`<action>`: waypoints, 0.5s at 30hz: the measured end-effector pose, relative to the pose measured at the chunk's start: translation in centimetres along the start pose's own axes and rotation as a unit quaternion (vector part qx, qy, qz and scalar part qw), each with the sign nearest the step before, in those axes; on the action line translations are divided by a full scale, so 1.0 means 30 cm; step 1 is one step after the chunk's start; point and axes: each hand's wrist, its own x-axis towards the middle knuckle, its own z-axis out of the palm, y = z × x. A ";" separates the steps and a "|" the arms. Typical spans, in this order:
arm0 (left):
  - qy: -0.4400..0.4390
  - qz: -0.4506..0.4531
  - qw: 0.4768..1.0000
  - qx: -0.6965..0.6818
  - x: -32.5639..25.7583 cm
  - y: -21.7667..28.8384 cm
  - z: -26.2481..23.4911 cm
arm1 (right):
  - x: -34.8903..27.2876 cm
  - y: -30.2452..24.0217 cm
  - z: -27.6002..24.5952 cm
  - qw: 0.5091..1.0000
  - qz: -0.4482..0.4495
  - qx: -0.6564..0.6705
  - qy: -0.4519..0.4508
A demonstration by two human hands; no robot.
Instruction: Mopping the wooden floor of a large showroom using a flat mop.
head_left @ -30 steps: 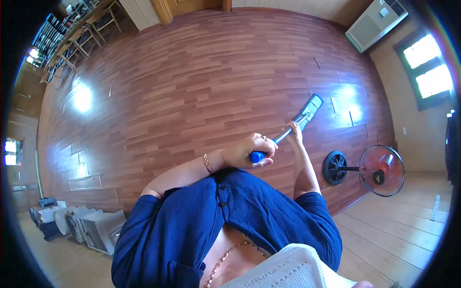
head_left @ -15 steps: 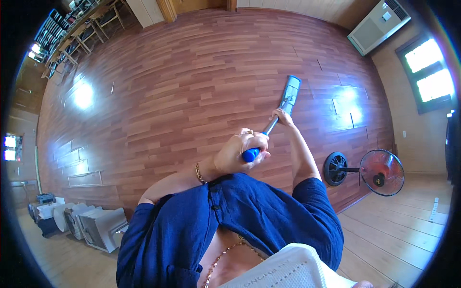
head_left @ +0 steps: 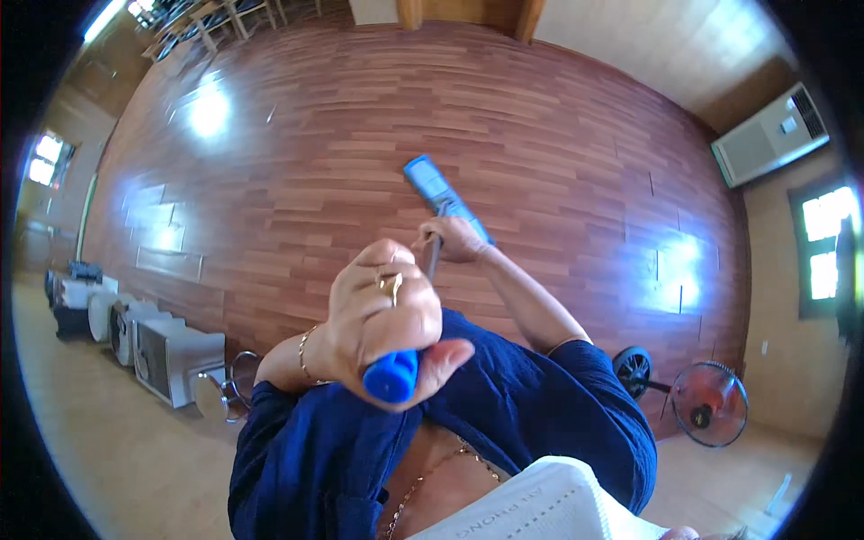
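A flat mop with a blue head [head_left: 427, 183] rests on the wood-patterned floor ahead of me, its long side slanting from upper left to lower right. The grey metal pole rises from it toward me and ends in a blue grip [head_left: 390, 378]. High up and close to the camera, my left hand [head_left: 382, 301] is wrapped round that grip, a ring and bracelet on it. Lower down, near the head, my right hand [head_left: 457, 238] is closed round the pole and hides part of the mop head behind it.
On my right stand a floor fan [head_left: 709, 405] and a white air-conditioning unit [head_left: 772, 137] by the wall. Several white appliances [head_left: 162, 360] line the left side, next to a metal-framed stool [head_left: 216, 394]. Wooden chairs [head_left: 216, 22] stand at the far left.
The mop head has swung left and turned to slant the other way. My left hand has come up closer to the camera, and my right hand has moved left. The view has shifted too.
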 end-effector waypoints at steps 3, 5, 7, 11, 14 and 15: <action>-0.040 -0.025 0.999 0.007 -0.015 0.091 -0.054 | 0.049 -0.190 0.064 0.996 -0.048 0.048 -0.049; -0.067 -0.034 0.997 0.017 -0.031 0.131 -0.063 | 0.063 -0.280 0.104 0.993 -0.063 0.077 -0.056; -0.111 -0.050 0.993 0.013 -0.035 0.153 -0.071 | 0.067 -0.357 0.125 0.987 -0.070 0.111 -0.093; -0.233 -0.085 0.969 -0.025 -0.039 0.136 0.005 | 0.062 -0.229 0.325 0.942 -0.081 0.322 -0.048; -0.242 -0.138 0.960 -0.036 -0.111 0.124 0.031 | 0.065 -0.338 0.351 0.737 0.168 0.634 -0.164; -0.228 -0.132 0.963 -0.048 -0.119 0.123 0.042 | 0.062 -0.326 0.366 0.777 0.137 0.598 -0.141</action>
